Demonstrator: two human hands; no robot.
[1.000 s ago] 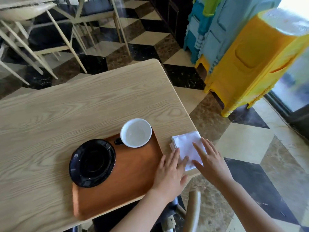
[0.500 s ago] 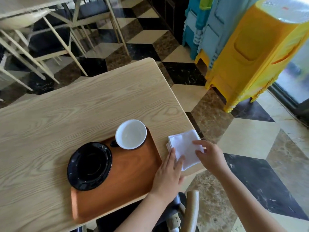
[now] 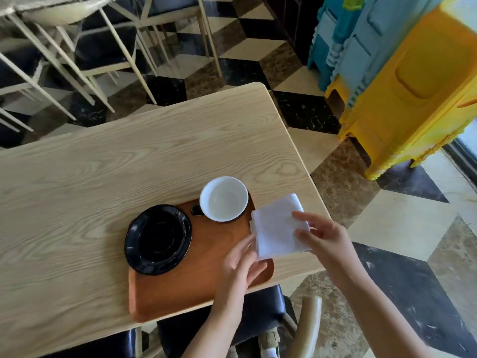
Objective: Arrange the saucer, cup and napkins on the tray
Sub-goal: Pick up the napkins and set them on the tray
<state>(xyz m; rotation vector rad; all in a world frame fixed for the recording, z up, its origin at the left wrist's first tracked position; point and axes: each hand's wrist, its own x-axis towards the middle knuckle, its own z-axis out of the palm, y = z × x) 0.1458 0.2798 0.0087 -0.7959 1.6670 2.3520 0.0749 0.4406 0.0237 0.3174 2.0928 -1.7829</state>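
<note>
Both hands hold the white napkins at lower centre-right of the frame. The right hand pinches the stack's right edge, thumb on top and fingers underneath, closed on it. The left hand touches the stack's lower left corner with loosely curled fingers; whether it truly clamps the paper cannot be told. The napkins appear lifted and tilted, overlapping the right edge of the wooden tray, partly over it and partly over the bare desk.

Judging by the layout, the task is partly done. The white cup stands upright and empty at the tray's upper right corner, its dark handle pointing left. The black saucer sits at the tray's upper left, its left rim overhanging the tray edge onto the desk. The cup is not on the saucer. The napkins have yet to be set down, and the tray's lower half is free for them.

The cup sits close to the napkins' upper left corner and could be nudged. Chairs fill the upper left, stacked plastic stools the upper right.
</note>
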